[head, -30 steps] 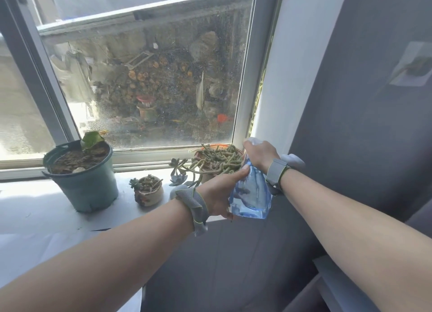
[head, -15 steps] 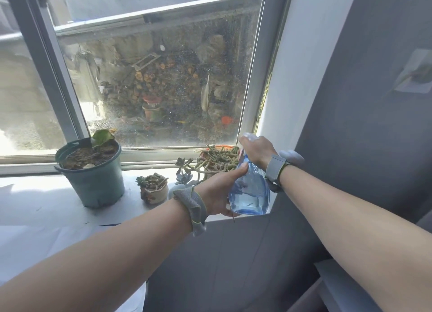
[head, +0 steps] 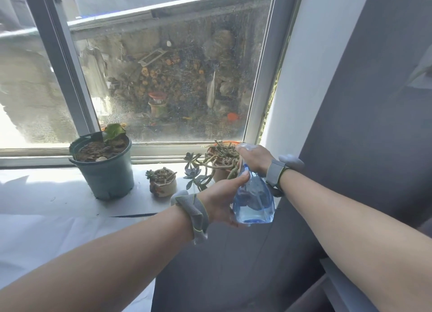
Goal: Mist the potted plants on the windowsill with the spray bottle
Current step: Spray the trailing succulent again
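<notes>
Blue plastic up: clasps the spray bottle (head: pixel 254 202) low in the left grip (head: pixel 222 198), curls the right grip (head: pixel 254 158) round its head, at the right end of the windowsill (head: pixel 58 195), just beside the trailing succulent (head: pixel 222 158).

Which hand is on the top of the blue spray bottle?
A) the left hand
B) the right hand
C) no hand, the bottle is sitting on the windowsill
B: the right hand grips the top of the blue spray bottle, while the left hand holds its body lower down.
</notes>
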